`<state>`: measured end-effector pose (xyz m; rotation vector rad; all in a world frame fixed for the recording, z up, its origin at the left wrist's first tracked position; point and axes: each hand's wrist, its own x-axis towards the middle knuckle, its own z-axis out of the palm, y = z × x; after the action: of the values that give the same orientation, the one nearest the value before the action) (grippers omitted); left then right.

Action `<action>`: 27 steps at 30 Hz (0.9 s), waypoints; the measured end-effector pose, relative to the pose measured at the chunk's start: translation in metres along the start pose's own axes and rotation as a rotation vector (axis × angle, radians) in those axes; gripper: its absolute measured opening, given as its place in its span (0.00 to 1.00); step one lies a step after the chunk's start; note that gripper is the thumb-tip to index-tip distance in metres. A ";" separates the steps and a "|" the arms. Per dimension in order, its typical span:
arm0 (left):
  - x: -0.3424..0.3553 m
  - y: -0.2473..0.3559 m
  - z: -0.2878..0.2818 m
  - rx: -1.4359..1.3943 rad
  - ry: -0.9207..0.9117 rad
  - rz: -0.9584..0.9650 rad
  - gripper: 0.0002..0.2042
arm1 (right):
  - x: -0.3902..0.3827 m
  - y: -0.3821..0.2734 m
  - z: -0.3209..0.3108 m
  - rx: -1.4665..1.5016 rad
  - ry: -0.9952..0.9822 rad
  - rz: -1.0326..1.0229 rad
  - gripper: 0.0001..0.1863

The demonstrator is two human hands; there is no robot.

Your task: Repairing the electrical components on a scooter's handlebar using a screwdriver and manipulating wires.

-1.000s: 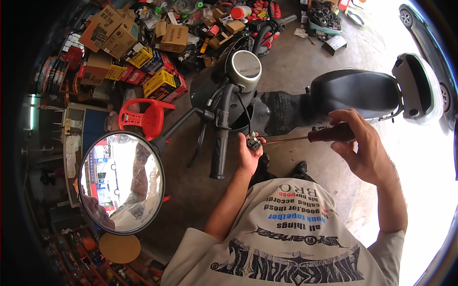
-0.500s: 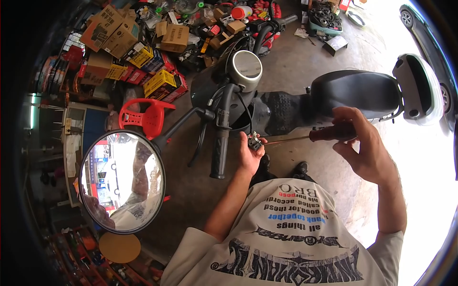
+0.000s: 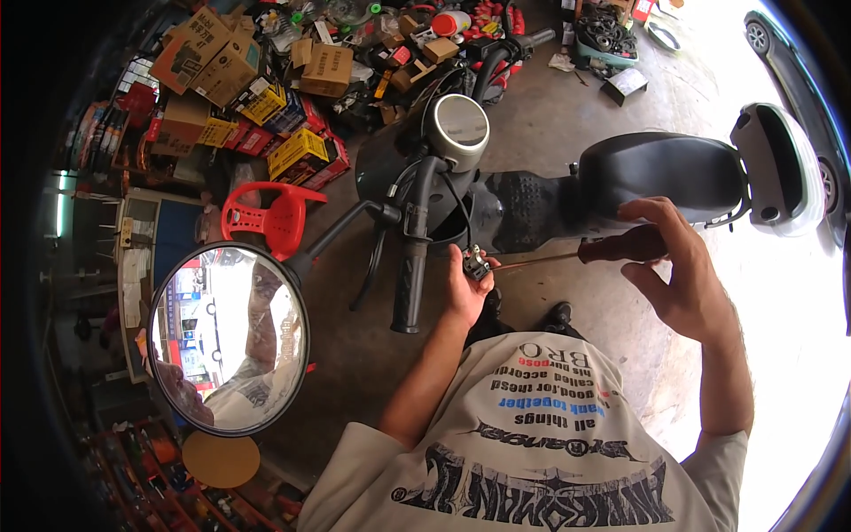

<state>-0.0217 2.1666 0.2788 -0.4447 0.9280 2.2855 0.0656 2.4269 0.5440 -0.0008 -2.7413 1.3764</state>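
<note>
My left hand (image 3: pixel 468 288) pinches a small black handlebar switch housing (image 3: pixel 476 263), whose cable (image 3: pixel 458 208) runs up to the scooter's handlebar. My right hand (image 3: pixel 687 270) holds a screwdriver (image 3: pixel 623 246) by its dark reddish-brown handle, with the handle's end at the palm and the thumb and forefinger curved loosely about it. The long thin shaft points left, reaching the housing. Its tip is hidden or too small to make out. Just left of my left hand is the scooter's black rubber grip (image 3: pixel 407 288).
The scooter's seat (image 3: pixel 660 177) lies beyond my right hand. A round mirror (image 3: pixel 229 337) stands out on the left, near a red plastic chair (image 3: pixel 285 217). Cardboard boxes (image 3: pixel 326 71) and loose parts are heaped at the far left. A car (image 3: pixel 793 80) is at the far right.
</note>
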 end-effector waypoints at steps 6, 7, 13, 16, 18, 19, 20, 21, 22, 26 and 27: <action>0.002 0.001 0.002 0.018 0.006 0.005 0.28 | 0.005 0.016 -0.003 -0.170 0.025 -0.307 0.22; 0.002 0.001 0.002 0.017 0.009 -0.004 0.28 | 0.005 0.012 -0.004 -0.168 0.023 -0.308 0.22; 0.002 0.000 0.001 0.025 0.005 0.003 0.28 | 0.006 0.011 -0.004 -0.105 -0.058 -0.104 0.24; 0.004 0.000 0.000 0.018 0.009 -0.001 0.28 | 0.005 0.002 -0.002 -0.045 0.024 -0.053 0.24; 0.002 0.000 -0.001 0.015 0.022 -0.004 0.28 | 0.007 0.005 -0.005 -0.063 -0.044 0.125 0.23; 0.002 0.000 0.000 0.014 0.023 -0.003 0.28 | 0.006 0.006 -0.005 -0.065 -0.043 0.125 0.23; 0.003 0.000 0.000 0.014 0.024 -0.001 0.28 | 0.005 0.009 -0.004 -0.079 -0.023 0.004 0.23; 0.003 0.000 0.001 0.014 0.022 -0.001 0.28 | 0.005 0.010 -0.004 -0.093 -0.004 -0.117 0.23; 0.003 0.000 0.001 0.011 0.016 -0.007 0.28 | 0.005 0.007 -0.004 -0.092 -0.005 -0.118 0.23; 0.003 0.001 -0.001 0.018 0.017 -0.008 0.28 | 0.006 0.006 -0.004 -0.036 -0.034 -0.002 0.23; 0.003 0.001 0.000 0.019 0.016 -0.009 0.28 | 0.007 0.009 -0.004 -0.042 -0.033 -0.029 0.23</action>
<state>-0.0242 2.1670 0.2777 -0.4588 0.9530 2.2666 0.0588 2.4353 0.5394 0.0589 -2.7852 1.3234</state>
